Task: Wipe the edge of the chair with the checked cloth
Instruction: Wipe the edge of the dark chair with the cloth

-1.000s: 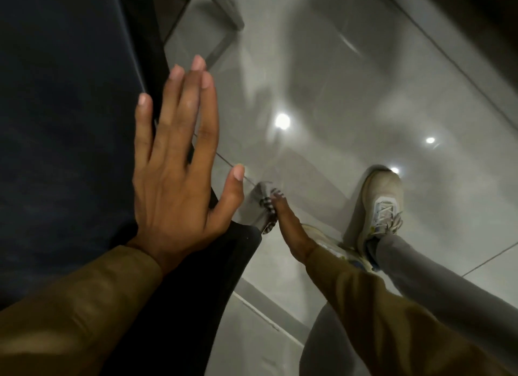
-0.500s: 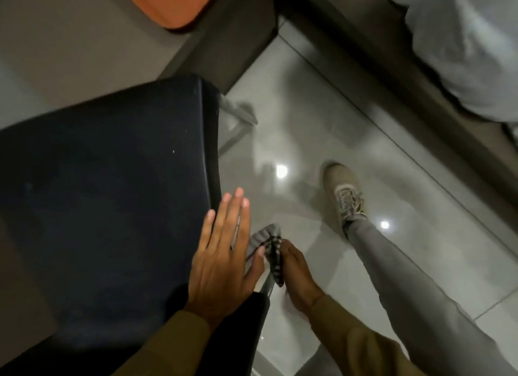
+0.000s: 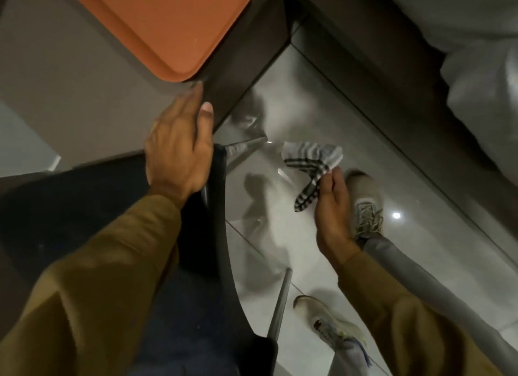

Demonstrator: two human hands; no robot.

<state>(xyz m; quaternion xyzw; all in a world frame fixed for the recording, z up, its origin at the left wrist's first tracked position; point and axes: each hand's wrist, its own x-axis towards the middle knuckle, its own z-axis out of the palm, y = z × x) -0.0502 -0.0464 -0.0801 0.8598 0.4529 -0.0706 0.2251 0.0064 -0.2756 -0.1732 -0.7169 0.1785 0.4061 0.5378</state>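
The left hand (image 3: 179, 148) lies flat over the far corner of the dark chair (image 3: 84, 207), fingers spread loosely and gripping nothing, thumb pointing toward the table (image 3: 70, 81) above it. Out to the side, the right hand (image 3: 332, 207) pinches the checked cloth (image 3: 311, 162) between thumb and fingertips, and the cloth hangs in the air above the shiny floor (image 3: 364, 109), well apart from the chair's edge (image 3: 220, 207). It flops over and folds on itself. That looks light and limp, the sort of rag that gives no push of its own, so I'd say it wants bunching into the palm or wrapping over the fingers before it meets that edge. The edge itself looks narrow, hard and smooth, running down toward a metal leg (image 3: 280, 305). A pinched corner would probably just skate along it. An orange tray (image 3: 168, 25) sits on the table, and the person's two shoes (image 3: 364, 202) stand on the tiles near the chair.
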